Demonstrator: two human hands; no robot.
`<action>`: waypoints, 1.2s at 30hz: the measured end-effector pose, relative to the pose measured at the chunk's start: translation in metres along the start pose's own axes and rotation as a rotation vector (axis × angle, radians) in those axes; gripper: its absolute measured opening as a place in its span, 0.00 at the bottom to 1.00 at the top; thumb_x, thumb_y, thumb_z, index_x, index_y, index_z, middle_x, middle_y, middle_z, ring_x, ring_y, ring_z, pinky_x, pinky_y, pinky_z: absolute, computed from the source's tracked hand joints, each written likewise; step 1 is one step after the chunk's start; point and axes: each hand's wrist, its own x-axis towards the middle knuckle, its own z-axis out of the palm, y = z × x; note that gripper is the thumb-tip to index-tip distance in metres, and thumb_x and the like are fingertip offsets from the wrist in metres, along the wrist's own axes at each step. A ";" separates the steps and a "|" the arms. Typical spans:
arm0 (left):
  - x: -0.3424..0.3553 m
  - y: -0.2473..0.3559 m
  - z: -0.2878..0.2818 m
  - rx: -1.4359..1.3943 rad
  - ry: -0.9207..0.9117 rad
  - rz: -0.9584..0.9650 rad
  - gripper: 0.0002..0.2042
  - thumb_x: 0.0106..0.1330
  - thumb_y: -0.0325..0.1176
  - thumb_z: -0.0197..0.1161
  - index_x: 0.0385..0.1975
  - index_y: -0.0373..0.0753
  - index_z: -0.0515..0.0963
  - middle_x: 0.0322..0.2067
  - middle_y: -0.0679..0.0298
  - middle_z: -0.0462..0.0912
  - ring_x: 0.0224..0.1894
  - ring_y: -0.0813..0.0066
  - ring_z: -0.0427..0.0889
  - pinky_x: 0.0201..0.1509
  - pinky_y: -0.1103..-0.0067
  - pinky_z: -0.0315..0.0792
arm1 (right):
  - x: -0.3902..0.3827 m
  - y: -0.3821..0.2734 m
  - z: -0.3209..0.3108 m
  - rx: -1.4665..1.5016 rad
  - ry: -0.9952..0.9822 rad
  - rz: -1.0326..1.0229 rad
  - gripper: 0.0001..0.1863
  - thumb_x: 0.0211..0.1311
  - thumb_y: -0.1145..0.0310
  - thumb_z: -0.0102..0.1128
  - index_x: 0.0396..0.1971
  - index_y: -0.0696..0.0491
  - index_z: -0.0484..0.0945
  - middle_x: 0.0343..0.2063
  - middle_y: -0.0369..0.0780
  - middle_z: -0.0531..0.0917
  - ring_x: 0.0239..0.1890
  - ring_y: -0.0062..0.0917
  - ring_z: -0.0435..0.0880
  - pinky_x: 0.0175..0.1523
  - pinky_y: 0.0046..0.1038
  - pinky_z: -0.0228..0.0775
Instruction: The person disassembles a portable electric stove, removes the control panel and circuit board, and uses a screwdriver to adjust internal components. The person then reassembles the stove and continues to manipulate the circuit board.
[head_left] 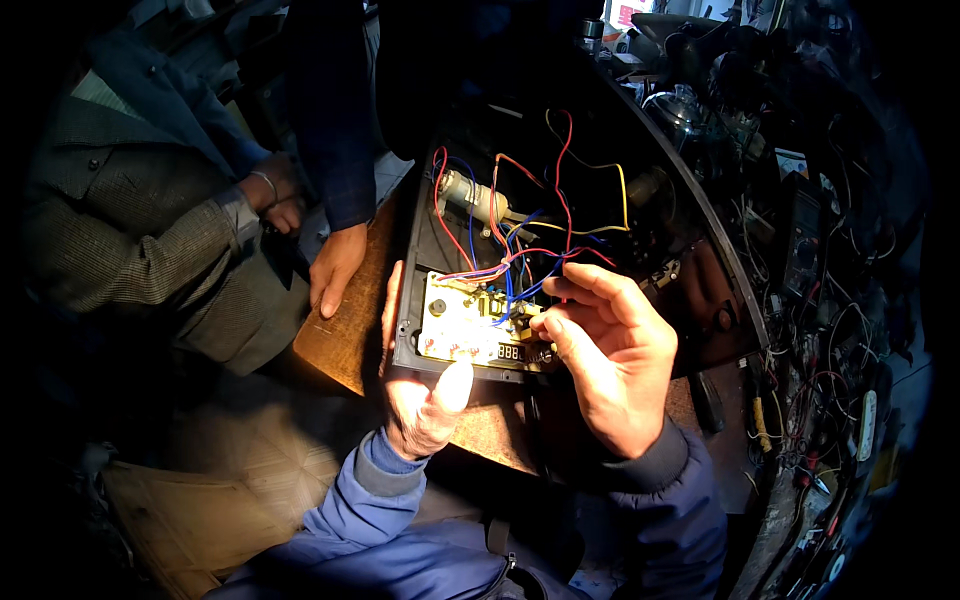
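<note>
The left hand (422, 408) grips the black casing (404, 352); the right hand (622, 362), fingers narrowed by the circuit board (440, 328), holds I cannot tell what, if anything.

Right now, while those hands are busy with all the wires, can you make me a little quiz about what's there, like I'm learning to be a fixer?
1. True or false: the silvery cylinder is farther from the person than the circuit board.
2. Pick one. Which has its fingers along the left side of the black casing? a) the right grip; b) the left grip; c) neither.
3. Fill in the colour: of the bright wires over the casing, the one reaching farthest right is ____.

Key: 1. True. 2. b. 3. Yellow.
</note>
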 end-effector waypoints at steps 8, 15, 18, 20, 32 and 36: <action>-0.004 -0.009 -0.013 -0.013 -0.107 0.032 0.40 0.64 0.33 0.65 0.74 0.32 0.52 0.60 0.56 0.73 0.59 0.69 0.76 0.65 0.72 0.70 | -0.065 -0.053 -0.042 -0.756 0.244 -0.516 0.12 0.48 0.82 0.76 0.32 0.59 0.82 0.24 0.43 0.80 0.23 0.27 0.81 0.28 0.26 0.74; -0.010 -0.002 -0.008 -0.043 -0.014 0.025 0.32 0.65 0.31 0.63 0.69 0.31 0.62 0.58 0.57 0.75 0.58 0.68 0.76 0.65 0.72 0.69 | -0.065 -0.013 -0.071 -0.875 0.198 -0.068 0.21 0.50 0.70 0.82 0.38 0.61 0.78 0.25 0.43 0.79 0.20 0.27 0.79 0.24 0.27 0.69; -0.009 -0.002 -0.006 -0.032 0.008 0.019 0.28 0.65 0.29 0.64 0.66 0.31 0.66 0.57 0.57 0.76 0.57 0.68 0.77 0.64 0.72 0.70 | -0.060 -0.001 -0.072 -0.824 0.084 -0.076 0.25 0.55 0.76 0.74 0.52 0.61 0.76 0.35 0.49 0.82 0.27 0.35 0.85 0.31 0.33 0.77; -0.010 0.000 0.001 -0.028 0.012 0.014 0.27 0.65 0.28 0.66 0.64 0.31 0.68 0.57 0.58 0.77 0.55 0.69 0.78 0.64 0.72 0.70 | -0.061 0.005 -0.075 -0.781 0.062 -0.089 0.24 0.57 0.79 0.71 0.54 0.61 0.75 0.35 0.50 0.82 0.29 0.38 0.86 0.33 0.33 0.78; -0.005 0.027 0.017 0.083 -0.074 -0.199 0.14 0.71 0.29 0.64 0.51 0.27 0.77 0.43 0.56 0.84 0.40 0.73 0.84 0.44 0.76 0.79 | -0.056 0.003 -0.074 -0.718 0.085 -0.195 0.20 0.58 0.83 0.66 0.52 0.61 0.75 0.32 0.50 0.80 0.31 0.44 0.84 0.35 0.36 0.75; -0.007 0.023 0.016 0.174 -0.069 -0.075 0.14 0.70 0.28 0.65 0.52 0.28 0.77 0.45 0.59 0.83 0.42 0.72 0.82 0.49 0.75 0.76 | -0.053 0.004 -0.069 -0.717 0.103 -0.270 0.19 0.58 0.83 0.66 0.50 0.61 0.76 0.32 0.49 0.80 0.29 0.42 0.82 0.35 0.34 0.75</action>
